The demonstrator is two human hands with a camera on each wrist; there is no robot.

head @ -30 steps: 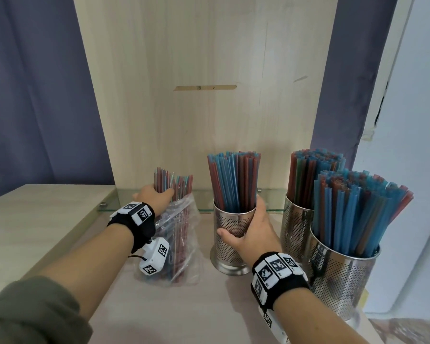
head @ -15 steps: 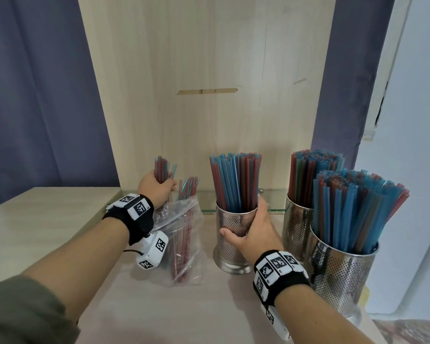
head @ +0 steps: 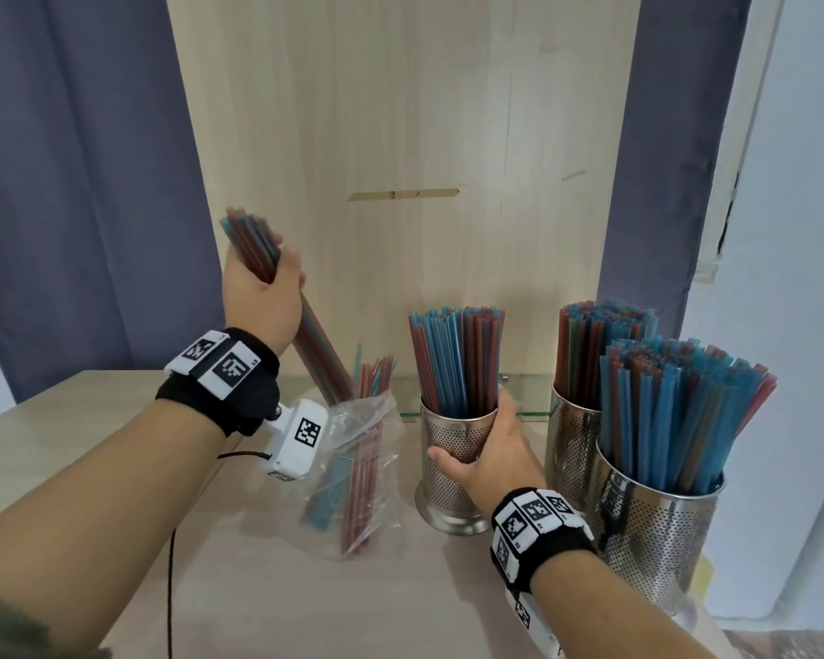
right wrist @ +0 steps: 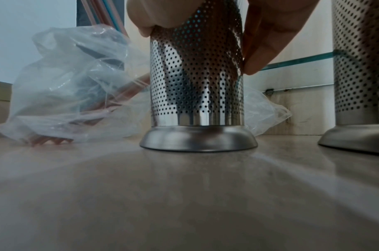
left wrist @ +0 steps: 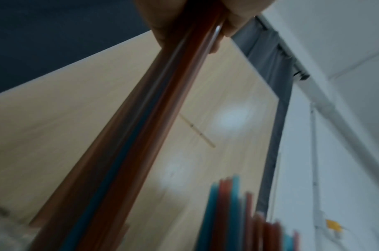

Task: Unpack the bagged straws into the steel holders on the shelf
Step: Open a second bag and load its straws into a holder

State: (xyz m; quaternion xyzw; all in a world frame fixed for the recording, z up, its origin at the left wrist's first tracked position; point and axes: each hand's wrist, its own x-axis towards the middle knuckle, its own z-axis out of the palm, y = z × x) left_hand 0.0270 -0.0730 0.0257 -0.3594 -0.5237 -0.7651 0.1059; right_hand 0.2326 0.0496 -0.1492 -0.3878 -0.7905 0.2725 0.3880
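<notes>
My left hand (head: 262, 287) grips a bundle of red and blue straws (head: 317, 354) near its top and holds it tilted, its lower ends still in the mouth of the clear plastic bag (head: 353, 473). In the left wrist view the bundle (left wrist: 128, 161) runs blurred down from my fingers (left wrist: 227, 22). Several straws lie in the bag. My right hand (head: 488, 456) wraps around the middle perforated steel holder (head: 448, 468), half full of straws. The right wrist view shows fingers (right wrist: 268, 39) around that holder (right wrist: 197, 81), which stands upright on the shelf.
Two more steel holders packed with straws stand at the right, one behind (head: 572, 435) and one nearer (head: 657, 530). A wooden back panel (head: 400, 135) rises behind, with a glass ledge (head: 524, 401) at its foot. A lower wooden surface (head: 58, 416) lies left.
My left hand has risen high, drawing the straw bundle up out of the bag and tilting it. The right hand has stayed on the middle holder.
</notes>
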